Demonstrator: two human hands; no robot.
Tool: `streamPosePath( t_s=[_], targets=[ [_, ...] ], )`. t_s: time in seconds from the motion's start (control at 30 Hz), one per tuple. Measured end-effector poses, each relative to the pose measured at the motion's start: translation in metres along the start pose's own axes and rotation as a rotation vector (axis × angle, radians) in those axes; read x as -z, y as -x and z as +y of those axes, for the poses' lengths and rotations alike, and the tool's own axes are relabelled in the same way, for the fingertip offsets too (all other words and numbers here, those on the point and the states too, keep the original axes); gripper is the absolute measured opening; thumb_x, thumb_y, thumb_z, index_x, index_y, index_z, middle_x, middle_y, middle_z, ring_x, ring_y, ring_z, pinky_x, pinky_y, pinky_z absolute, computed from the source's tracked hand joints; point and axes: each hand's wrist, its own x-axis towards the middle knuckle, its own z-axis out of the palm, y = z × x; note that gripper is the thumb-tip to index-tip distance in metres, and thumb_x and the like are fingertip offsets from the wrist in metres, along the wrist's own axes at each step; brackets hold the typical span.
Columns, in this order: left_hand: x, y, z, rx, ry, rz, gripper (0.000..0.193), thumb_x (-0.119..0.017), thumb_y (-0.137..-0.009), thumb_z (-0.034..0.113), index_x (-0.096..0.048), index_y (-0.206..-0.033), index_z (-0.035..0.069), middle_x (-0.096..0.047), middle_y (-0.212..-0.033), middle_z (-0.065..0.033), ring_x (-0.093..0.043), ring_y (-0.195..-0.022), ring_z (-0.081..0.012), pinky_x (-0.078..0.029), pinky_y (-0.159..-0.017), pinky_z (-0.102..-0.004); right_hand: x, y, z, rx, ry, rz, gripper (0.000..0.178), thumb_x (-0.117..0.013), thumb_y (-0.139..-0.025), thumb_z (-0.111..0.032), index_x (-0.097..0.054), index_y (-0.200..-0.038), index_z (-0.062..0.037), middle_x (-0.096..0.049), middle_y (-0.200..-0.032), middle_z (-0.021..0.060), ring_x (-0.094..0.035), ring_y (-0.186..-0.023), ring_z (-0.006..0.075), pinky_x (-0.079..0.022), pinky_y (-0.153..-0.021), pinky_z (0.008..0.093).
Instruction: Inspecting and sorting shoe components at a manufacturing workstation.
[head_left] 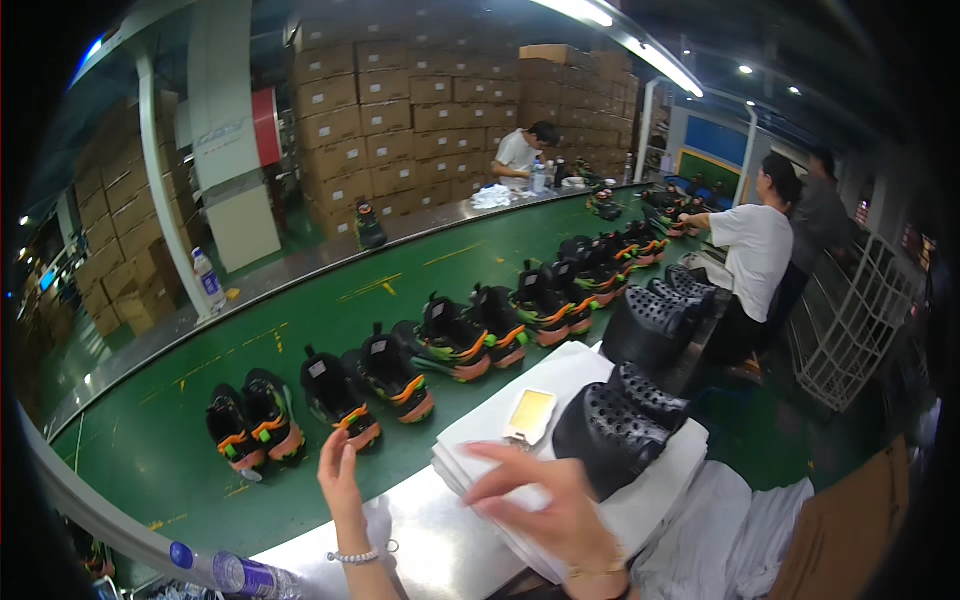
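Observation:
My left hand [340,482] is raised over the near edge of the green bench, a beaded bracelet on its wrist. Its fingers point up, loosely apart and empty, close to a black sneaker [335,390] with orange trim and a pink sole. My right hand [545,500], slightly blurred, hovers above a stack of white sheets [470,430]. Its fingers curve with a gap between them, and nothing shows in the grip. A small tray with a yellow pad [532,415] lies on the sheets just beyond it. Black perforated clogs [615,425] stand to its right.
Sneakers in pairs line the green bench [330,300], running far right. More clogs [655,315] stand behind the stack. Bottles [245,575] lie lower left; another bottle [208,278] stands on the far ledge. A co-worker [755,240] works at right, another [517,155] across. Cartons [390,130] rise behind.

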Motion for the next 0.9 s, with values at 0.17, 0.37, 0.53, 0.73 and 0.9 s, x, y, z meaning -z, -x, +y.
streamPosePath(
  t_s=[0.17,0.37,0.53,0.73,0.9],
  targets=[
    [-0.038,-0.039,0.036,-0.174,-0.414,-0.061,0.036,-0.060,-0.086,0.019,-0.052,-0.114,-0.002,-0.056,-0.102,-0.0137,-0.057,-0.094,-0.0251,-0.048,-0.081,-0.0387,0.091,0.029,-0.018,0.050,0.321,0.566,0.033,-0.068,-0.080,-0.011,-0.060,-0.110,0.0011,-0.068,-0.081,0.0075,-0.063,-0.077,0.0142,-0.047,-0.077,0.0286],
    [-0.029,-0.091,-0.004,-0.016,-1.402,-0.311,0.031,-0.064,-0.079,0.025,-0.063,-0.093,-0.002,-0.064,-0.088,-0.0195,-0.062,-0.085,-0.0370,-0.050,-0.076,-0.0432,0.132,0.041,0.030,-0.015,0.829,0.505,0.036,-0.069,-0.077,-0.020,-0.061,-0.107,-0.0005,-0.064,-0.098,0.0139,-0.060,-0.092,0.0295,-0.047,-0.082,0.0372],
    [-0.050,-0.075,-0.005,-0.110,-1.185,-0.558,0.024,-0.063,-0.077,0.022,-0.069,-0.083,-0.001,-0.064,-0.080,-0.0227,-0.063,-0.078,-0.0371,-0.051,-0.075,-0.0417,0.136,0.055,0.064,-0.031,0.834,0.400,0.034,-0.070,-0.076,-0.019,-0.062,-0.104,-0.0009,-0.065,-0.097,0.0141,-0.061,-0.092,0.0288,-0.048,-0.081,0.0363],
    [-0.058,-0.106,0.013,0.322,-1.334,-0.664,0.036,-0.057,-0.079,0.029,-0.068,-0.093,-0.002,-0.065,-0.090,-0.0250,-0.063,-0.088,-0.0385,-0.051,-0.079,-0.0391,0.144,0.062,0.080,-0.016,0.610,0.680,0.014,-0.068,-0.077,-0.006,-0.067,-0.089,0.0004,-0.068,-0.080,0.0092,-0.066,-0.074,0.0187,-0.049,-0.070,0.0269],
    [-0.024,-0.157,-0.071,0.161,-1.677,-0.851,0.033,-0.058,-0.075,0.022,-0.067,-0.097,-0.001,-0.062,-0.103,-0.0240,-0.061,-0.097,-0.0364,-0.049,-0.085,-0.0409,0.143,0.060,0.092,-0.011,0.361,0.757,0.009,-0.062,-0.082,-0.006,-0.068,-0.084,0.0014,-0.067,-0.069,0.0086,-0.065,-0.065,0.0186,-0.049,-0.062,0.0272]
  ],
)
